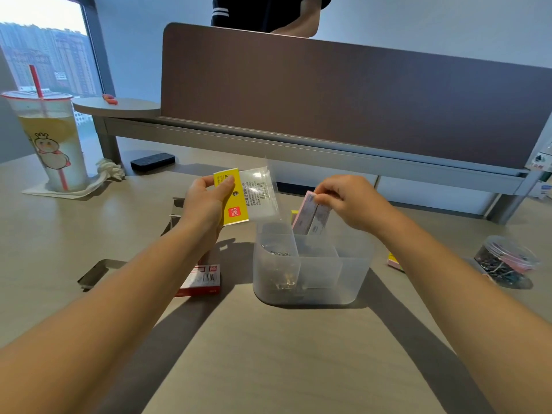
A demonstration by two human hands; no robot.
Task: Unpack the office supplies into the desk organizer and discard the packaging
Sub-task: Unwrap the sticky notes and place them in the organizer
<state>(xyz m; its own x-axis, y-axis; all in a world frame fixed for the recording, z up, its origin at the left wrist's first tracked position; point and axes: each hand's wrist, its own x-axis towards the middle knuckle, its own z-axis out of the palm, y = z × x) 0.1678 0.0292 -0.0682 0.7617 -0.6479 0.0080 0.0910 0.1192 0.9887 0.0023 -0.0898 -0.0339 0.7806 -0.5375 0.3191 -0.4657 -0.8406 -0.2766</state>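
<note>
Far left at 9 o'clock: one lidded drink cup (52,138) with a red straw, standing on a napkin (59,191), crumpled tissue (111,169) just beside it. One dark flat remote-like block (152,161) behind, at 11 o'clock. Two grey metal pieces on the desk (268,354): one (95,274) under my left forearm, one (176,215) partly hidden behind my left wrist. One red-and-white staple box (200,279) lies flat just left of the organizer, half covered by my arm.

My left hand (206,201) pinches the empty clear package (249,196) by its yellow card end, thumb and fingers closed narrow on it; long axis runs about 10 to 4 o'clock, clear end toward the right, held above the desk.

Centre: one translucent organizer (310,264), several compartments; the left one holds metal clips, count unreadable.

My right hand (346,201) pinches the top of the pink sticky-note pad (310,215), fingertips tight on it. The pad stands near upright, top tilted slightly toward 1 o'clock, lower end inside a rear compartment. A yellow bit (294,215) shows behind it, cannot tell what.

Right, 3 o'clock: one small yellow-pink pad (395,260) mostly hidden by my right forearm, one clear tub of binder clips (504,261) well apart. Brown divider panel (358,100) across the back, a person behind it.
</note>
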